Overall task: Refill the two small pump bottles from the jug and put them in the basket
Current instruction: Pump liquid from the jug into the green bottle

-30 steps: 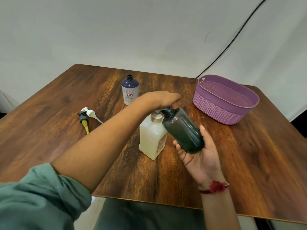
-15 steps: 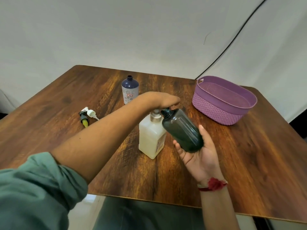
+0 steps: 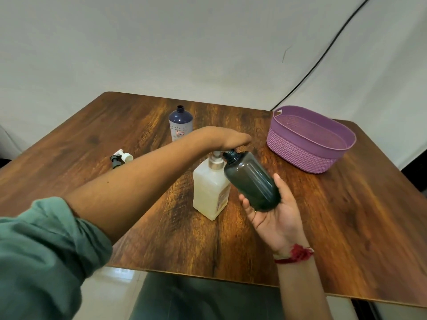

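Two small bottles are in view. The dark bottle [image 3: 251, 181] is in the middle of the frame, lying tilted in the right hand [image 3: 275, 218]. The fingers [image 3: 248, 207] curl up round its lower side and the thumb lies along its right side, so it is gripped and held clear of the surface [image 3: 346, 215]. Its open neck points up and left, just beside the pump on the one jug [image 3: 210, 190]. That pale, cream-coloured jug stands upright at centre. The left hand [image 3: 227, 139] lies flat on top of the jug's pump, palm down, with fingers stretched out to the right and holding nothing. The hand hides whether the neck touches the spout. The blue bottle [image 3: 180, 122] stands upright and uncapped toward the upper middle, well apart from both hands. Two loose pump tops [image 3: 121, 156], one white and one black, lie together at left, partly behind the left forearm. One purple basket [image 3: 300, 148] sits at upper right, with nothing visible inside.
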